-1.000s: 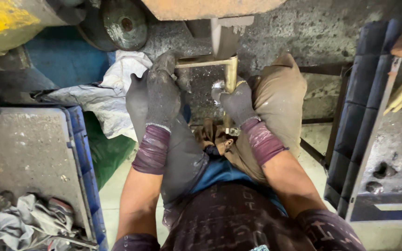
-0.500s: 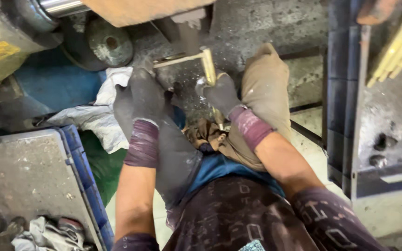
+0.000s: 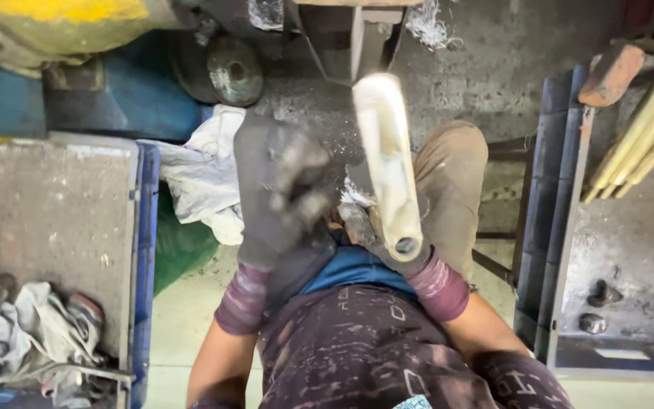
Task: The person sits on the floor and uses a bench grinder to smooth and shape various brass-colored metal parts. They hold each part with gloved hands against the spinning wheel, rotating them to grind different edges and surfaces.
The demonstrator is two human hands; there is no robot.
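Head view: gritty concrete floor (image 3: pixel 478 83), white rag (image 3: pixel 206 182), blue crate (image 3: pixel 145 265).

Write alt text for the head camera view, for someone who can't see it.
Looking down, a gloved right hand holds a pale metal rod upright toward the camera. The gloved left hand is raised beside it, above a gritty workshop floor.

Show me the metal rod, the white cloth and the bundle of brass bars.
metal rod (image 3: pixel 387 159), head view, middle of the pale shaft held in the right hand (image 3: pixel 387 246).
white cloth (image 3: pixel 206 182), head view, centre of the crumpled fabric.
bundle of brass bars (image 3: pixel 645 129), head view, midway along the bars.
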